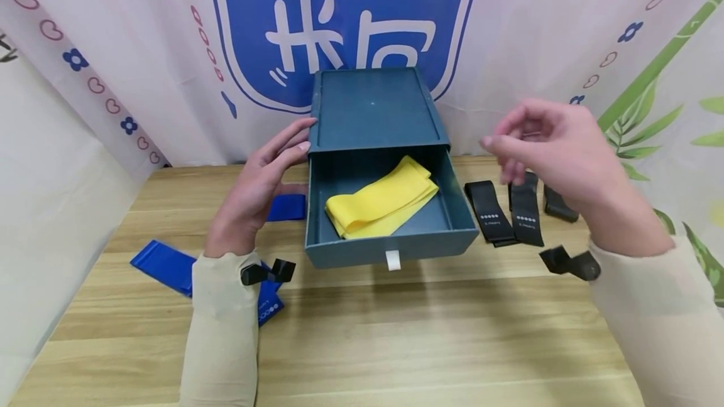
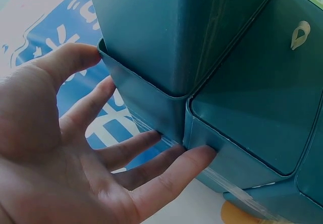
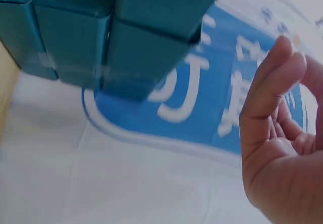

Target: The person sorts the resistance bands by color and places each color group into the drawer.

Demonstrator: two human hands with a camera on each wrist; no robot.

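A dark teal drawer unit (image 1: pixel 370 108) stands against the back curtain with its top drawer (image 1: pixel 345 256) pulled out. Folded inside that drawer lies a yellow exercise band (image 1: pixel 384 200). My left hand (image 1: pixel 251 190) touches the unit's left side near its front edge; the left wrist view shows those fingers (image 2: pixel 171 181) spread along the casing. To the right of the unit my right hand (image 1: pixel 560 149) is raised in the air, fingers loosely bent, holding nothing. In the right wrist view the same hand (image 3: pixel 277 148) is apart from the teal drawers (image 3: pixel 141 47).
Several blue bands (image 1: pixel 164 265) lie on the wooden table (image 1: pixel 362 344) to the left, partly hidden by my left arm. Black bands (image 1: pixel 489 212) lie to the right of the unit, below my right hand. A white pull tab (image 1: pixel 393 260) hangs from the drawer front.
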